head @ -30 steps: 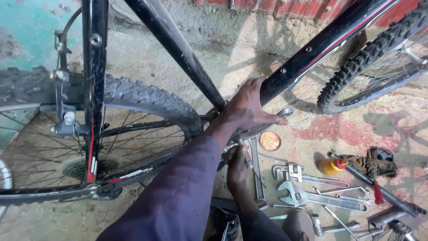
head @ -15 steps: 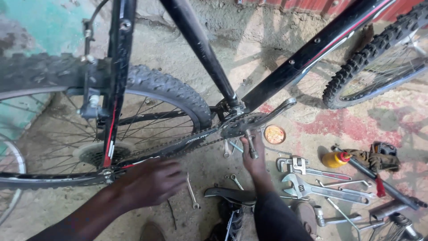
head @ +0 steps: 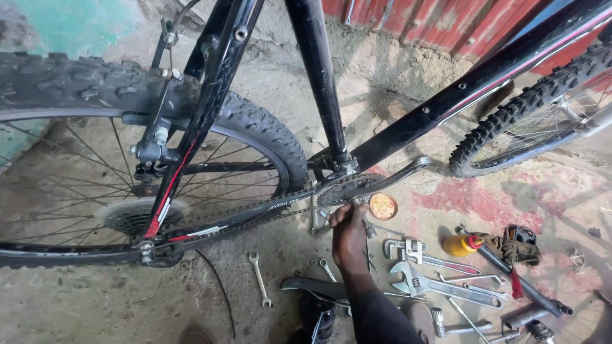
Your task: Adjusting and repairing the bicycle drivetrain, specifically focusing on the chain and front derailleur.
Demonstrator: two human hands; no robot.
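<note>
Fingers [head: 339,213] of your right hand [head: 349,237] now curl on the toothed metal chainring [head: 347,186] at centre frame; your left hand has gone from view.

black bike frame [head: 446,102], yellow oil bottle [head: 460,244], red-stained floor [head: 472,204]

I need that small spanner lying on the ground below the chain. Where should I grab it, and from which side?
Take the small spanner by its slim middle shank, coming straight down from above. It lies flat on the bare concrete floor, heads at both ends, with open ground either side and only a thin black cable nearby.
</note>
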